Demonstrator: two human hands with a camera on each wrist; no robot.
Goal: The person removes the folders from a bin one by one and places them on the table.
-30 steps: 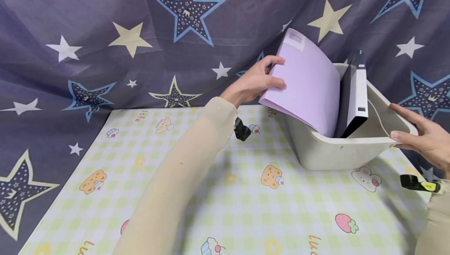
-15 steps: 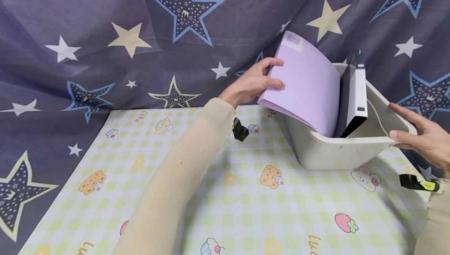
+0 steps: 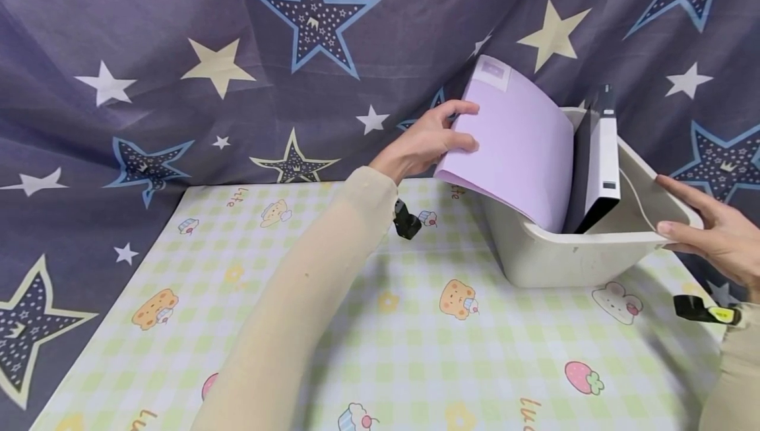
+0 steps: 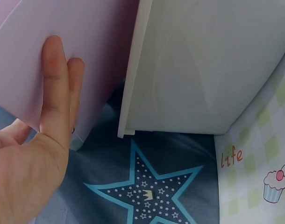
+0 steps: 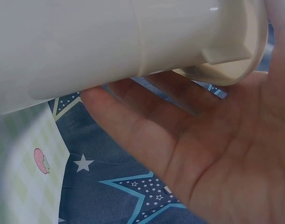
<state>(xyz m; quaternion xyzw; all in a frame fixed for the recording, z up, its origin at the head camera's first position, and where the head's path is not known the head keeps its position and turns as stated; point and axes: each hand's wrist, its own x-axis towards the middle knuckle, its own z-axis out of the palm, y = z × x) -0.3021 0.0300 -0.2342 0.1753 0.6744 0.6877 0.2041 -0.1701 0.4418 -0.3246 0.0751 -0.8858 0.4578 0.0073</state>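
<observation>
A light purple file folder (image 3: 513,144) leans out over the left side of a pale grey plastic bin (image 3: 546,263), its lower part inside. My left hand (image 3: 424,137) holds the folder by its left edge; in the left wrist view, fingers (image 4: 54,88) lie along its underside. Beside it in the bin stands a black and white binder (image 3: 602,160), slightly tilted. My right hand (image 3: 721,230) grips the bin's right rim, thumb over the top. From the right wrist view, the fingers (image 5: 128,121) of that hand reach under the rim against the outer wall.
The bin stands at the back right of a table with a green checked cloth (image 3: 380,325). Behind hangs a dark curtain (image 3: 415,35) printed with stars. A thin white cord or handle (image 3: 635,193) runs inside the bin on the right.
The purple folder's top has dipped slightly down and to the left, with my left hand still on it. My right hand and the bin stay in place.
</observation>
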